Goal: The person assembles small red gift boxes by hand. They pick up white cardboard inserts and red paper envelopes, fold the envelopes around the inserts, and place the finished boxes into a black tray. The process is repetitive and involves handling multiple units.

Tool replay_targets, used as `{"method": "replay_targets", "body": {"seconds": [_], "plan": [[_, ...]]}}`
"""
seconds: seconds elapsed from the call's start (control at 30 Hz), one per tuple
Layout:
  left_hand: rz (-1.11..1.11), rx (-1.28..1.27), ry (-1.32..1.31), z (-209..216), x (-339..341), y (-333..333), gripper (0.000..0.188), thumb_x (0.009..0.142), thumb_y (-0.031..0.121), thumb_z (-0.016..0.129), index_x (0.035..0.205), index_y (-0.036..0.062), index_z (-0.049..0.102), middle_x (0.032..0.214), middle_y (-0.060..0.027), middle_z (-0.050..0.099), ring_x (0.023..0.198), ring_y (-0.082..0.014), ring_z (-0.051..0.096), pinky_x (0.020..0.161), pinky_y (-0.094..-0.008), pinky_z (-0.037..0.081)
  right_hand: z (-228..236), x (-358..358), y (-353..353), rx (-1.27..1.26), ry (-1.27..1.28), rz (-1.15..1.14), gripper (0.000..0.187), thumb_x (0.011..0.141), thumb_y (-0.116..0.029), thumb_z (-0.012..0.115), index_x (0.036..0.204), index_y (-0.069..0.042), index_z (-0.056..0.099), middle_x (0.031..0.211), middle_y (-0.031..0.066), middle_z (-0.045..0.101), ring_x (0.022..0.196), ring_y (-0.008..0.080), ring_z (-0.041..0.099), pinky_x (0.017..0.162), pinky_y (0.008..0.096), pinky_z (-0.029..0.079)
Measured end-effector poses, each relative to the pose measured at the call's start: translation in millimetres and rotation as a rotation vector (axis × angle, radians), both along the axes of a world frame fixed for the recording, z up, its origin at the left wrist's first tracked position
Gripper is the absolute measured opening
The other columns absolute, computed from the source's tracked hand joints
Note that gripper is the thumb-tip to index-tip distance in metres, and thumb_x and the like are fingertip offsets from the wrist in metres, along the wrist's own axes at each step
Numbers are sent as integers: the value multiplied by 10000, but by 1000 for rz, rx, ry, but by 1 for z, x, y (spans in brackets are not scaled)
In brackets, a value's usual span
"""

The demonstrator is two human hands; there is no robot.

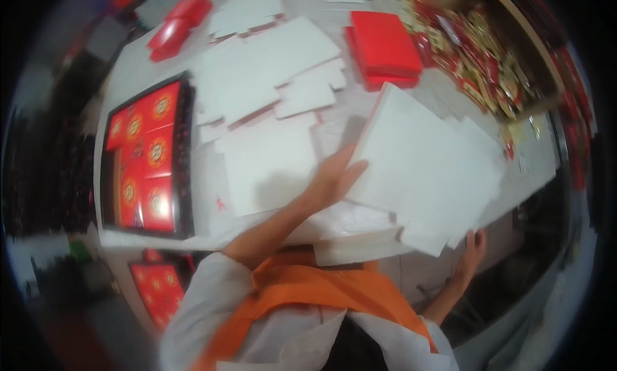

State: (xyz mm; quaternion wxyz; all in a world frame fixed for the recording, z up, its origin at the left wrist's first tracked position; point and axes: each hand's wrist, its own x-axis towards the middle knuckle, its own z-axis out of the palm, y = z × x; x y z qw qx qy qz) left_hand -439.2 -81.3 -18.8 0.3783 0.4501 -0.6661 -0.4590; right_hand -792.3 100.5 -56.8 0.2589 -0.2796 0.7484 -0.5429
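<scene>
A stack of flat white cardboard sheets [421, 155] lies tilted at the right front of the table, with tabbed edges and some red showing at its left side. My left hand [334, 177] grips its left edge, the thumb over the top sheet and the other fingers partly hidden along the side. Below the lower right corner of the stack is my right hand [472, 252], its fingers stretched upward beside the sheet edges. I see nothing held in it. More white sheets [267, 171] lie under and beyond my left forearm.
Folded red boxes [385, 46] stand at the back, with a red piece [180, 27] at the far left. A black-edged tray [185, 197] of red packs stands on the left. Wrapped gold and red packets [479, 69] fill a carton [536, 40] at the right back.
</scene>
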Motion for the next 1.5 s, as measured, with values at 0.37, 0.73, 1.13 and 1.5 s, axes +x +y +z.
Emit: {"method": "replay_targets", "body": {"seconds": [0.37,0.73,1.13,1.5], "plan": [[625,137,-300,-4,204,71,412,816,62,530,1205,-27,427,1067,-197,565,970,-286,554,830,-328,430,98,116,-71,286,342,441,266,885,-197,484,1118,-79,536,681,68,550,597,102,490,569,225,396],[781,10,-433,-27,188,75,615,777,86,607,1296,-44,304,1252,-228,427,1157,-319,433,953,-346,352,44,164,-140,83,283,724,413,871,-161,489,1242,10,428,1072,130,563,969,184,507,854,317,398],[854,-299,-860,-46,195,60,575,794,88,578,1291,6,301,1122,-197,482,913,-344,533,711,-397,463,-5,234,-174,66,179,587,361,841,-99,488,1169,53,478,1018,117,570,936,164,514,849,270,392],[923,-403,-1002,-43,222,40,22,653,-3,528,639,3,512,997,-151,558,824,-321,546,639,-437,415,-40,208,-180,-28,122,654,365,856,-102,485,1170,82,460,1141,147,519,1048,214,486,921,309,364]]}}
